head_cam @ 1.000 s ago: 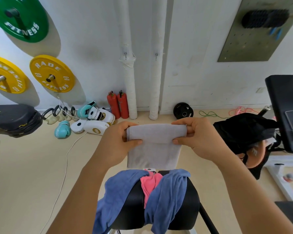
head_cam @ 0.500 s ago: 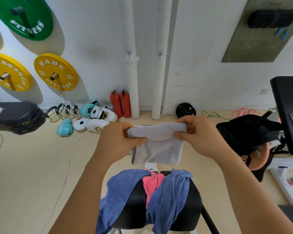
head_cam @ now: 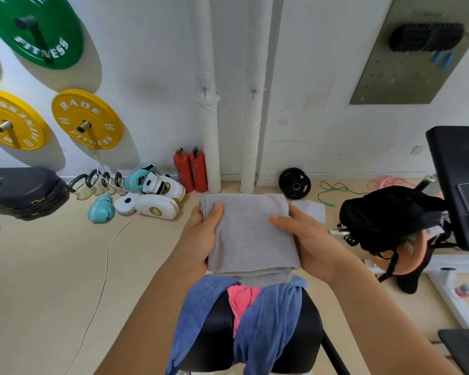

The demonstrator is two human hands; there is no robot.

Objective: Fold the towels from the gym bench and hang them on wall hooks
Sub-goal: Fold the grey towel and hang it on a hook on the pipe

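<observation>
A folded grey towel (head_cam: 251, 236) lies flat between my two hands, held in the air above the near end of the black gym bench (head_cam: 214, 336). My left hand (head_cam: 201, 239) grips its left edge with the thumb on top. My right hand (head_cam: 306, 239) holds the right edge, thumb resting on the cloth. A blue towel (head_cam: 263, 320) is draped over the bench pad, and a pink towel (head_cam: 241, 301) lies bunched between its folds. Two small wall hooks (head_cam: 205, 91) sit on the white wrapped pipes ahead.
Boxing gloves (head_cam: 146, 196) and two red fire extinguishers (head_cam: 190, 169) stand by the wall. Coloured weight plates (head_cam: 86, 120) hang at left. A black bag (head_cam: 387, 215) rests on a machine at right. A white cable (head_cam: 103, 266) crosses the floor.
The grey towel hung down from my fingertips before; now it is folded smaller and lies flat on my palms, lower and closer to the bench.
</observation>
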